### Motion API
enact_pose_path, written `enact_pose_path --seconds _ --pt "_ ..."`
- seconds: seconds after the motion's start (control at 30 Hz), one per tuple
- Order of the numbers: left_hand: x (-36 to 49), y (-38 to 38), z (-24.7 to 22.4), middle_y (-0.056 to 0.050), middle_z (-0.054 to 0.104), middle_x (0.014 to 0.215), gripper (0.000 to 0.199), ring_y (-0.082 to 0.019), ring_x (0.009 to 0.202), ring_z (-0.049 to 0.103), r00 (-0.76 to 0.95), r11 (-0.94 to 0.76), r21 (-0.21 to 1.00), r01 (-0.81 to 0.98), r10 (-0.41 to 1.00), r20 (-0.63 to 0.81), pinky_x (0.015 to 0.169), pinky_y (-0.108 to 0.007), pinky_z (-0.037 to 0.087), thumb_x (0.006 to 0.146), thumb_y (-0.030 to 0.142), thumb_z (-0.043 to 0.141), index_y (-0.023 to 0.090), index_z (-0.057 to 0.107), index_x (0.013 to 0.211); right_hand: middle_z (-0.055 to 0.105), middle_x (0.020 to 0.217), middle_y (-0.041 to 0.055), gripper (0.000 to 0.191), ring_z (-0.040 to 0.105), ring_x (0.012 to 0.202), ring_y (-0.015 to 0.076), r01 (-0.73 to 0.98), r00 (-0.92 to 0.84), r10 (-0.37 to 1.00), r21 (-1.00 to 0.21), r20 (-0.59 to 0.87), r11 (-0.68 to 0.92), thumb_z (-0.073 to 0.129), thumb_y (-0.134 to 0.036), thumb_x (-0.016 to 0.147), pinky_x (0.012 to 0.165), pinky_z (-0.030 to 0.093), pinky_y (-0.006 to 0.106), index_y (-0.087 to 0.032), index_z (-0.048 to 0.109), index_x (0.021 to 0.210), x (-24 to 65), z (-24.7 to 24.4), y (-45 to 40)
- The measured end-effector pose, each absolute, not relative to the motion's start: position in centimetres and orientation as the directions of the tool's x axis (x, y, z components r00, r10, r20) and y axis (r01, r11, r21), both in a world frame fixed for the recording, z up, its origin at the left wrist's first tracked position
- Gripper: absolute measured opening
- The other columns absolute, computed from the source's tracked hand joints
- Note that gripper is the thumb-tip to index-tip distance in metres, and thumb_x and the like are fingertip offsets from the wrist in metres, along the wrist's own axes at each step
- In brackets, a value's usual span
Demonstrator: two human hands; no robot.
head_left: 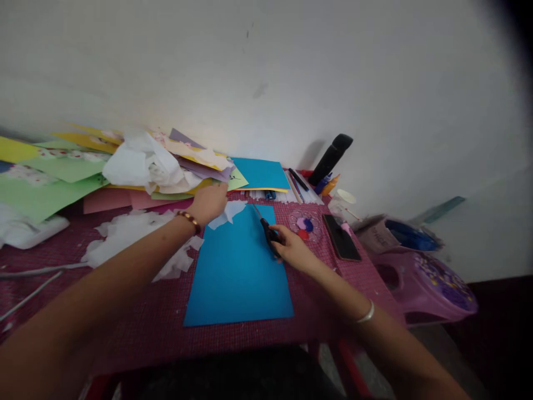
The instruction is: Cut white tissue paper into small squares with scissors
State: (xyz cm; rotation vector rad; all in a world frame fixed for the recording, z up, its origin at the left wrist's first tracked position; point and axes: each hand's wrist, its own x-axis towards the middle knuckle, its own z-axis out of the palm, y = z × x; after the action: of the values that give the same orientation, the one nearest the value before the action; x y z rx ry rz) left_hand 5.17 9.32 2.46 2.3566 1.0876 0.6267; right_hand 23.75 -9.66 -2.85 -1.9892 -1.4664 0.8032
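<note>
A blue sheet of paper point(241, 278) lies flat in front of me on the table. My right hand point(293, 250) is closed around the black handles of scissors point(270, 234), whose thin blades point away over the sheet's upper part. At the sheet's far left corner, my left hand point(210, 203) reaches in with its fingers curled down. Their tips are hidden, so what they pinch cannot be made out. A torn piece of white tissue paper point(228, 214) sits just below that hand. More white tissue pieces point(125, 236) are heaped under and beside my left forearm.
Coloured papers point(70, 166) and crumpled white tissue point(141, 161) pile up along the wall. On the right are a paint palette point(306, 226), a phone point(341, 238), pens point(296, 183), a black bottle point(331, 158) and glue bottles point(330, 184). A pink stool point(416, 283) stands beyond the table.
</note>
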Motion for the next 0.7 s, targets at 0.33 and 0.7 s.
enact_pose_path --seconds 0.33,0.7 --pt "0.2 -3.4 -0.8 -0.016 0.058 0.136 0.038 -0.034 0.12 0.054 0.953 -0.965 0.075 0.252 0.261 0.155 0.101 -0.049 0.038 0.095 0.035 0.051 0.016 0.06 0.127 0.069 0.113 0.016 0.034 0.067 0.102 0.0313 0.942 0.192 0.978 -0.263 -0.083 -0.207 0.053 -0.029 0.09 0.085 0.048 0.04 -0.018 0.059 0.122 21.3 0.1 -9.0" --pt "-4.3 -6.4 -5.2 -0.017 0.061 0.135 0.04 -0.034 0.116 0.06 1.0 -0.98 0.199 -0.023 -0.022 0.006 0.081 -0.042 0.049 0.093 0.035 0.057 0.018 0.065 0.128 0.076 0.096 0.0107 0.041 0.072 0.085 0.0305 0.955 0.281 0.933 -0.034 -0.226 -0.296 0.057 -0.04 0.086 0.069 0.047 0.034 -0.02 0.052 0.122 17.8 0.7 -7.6"
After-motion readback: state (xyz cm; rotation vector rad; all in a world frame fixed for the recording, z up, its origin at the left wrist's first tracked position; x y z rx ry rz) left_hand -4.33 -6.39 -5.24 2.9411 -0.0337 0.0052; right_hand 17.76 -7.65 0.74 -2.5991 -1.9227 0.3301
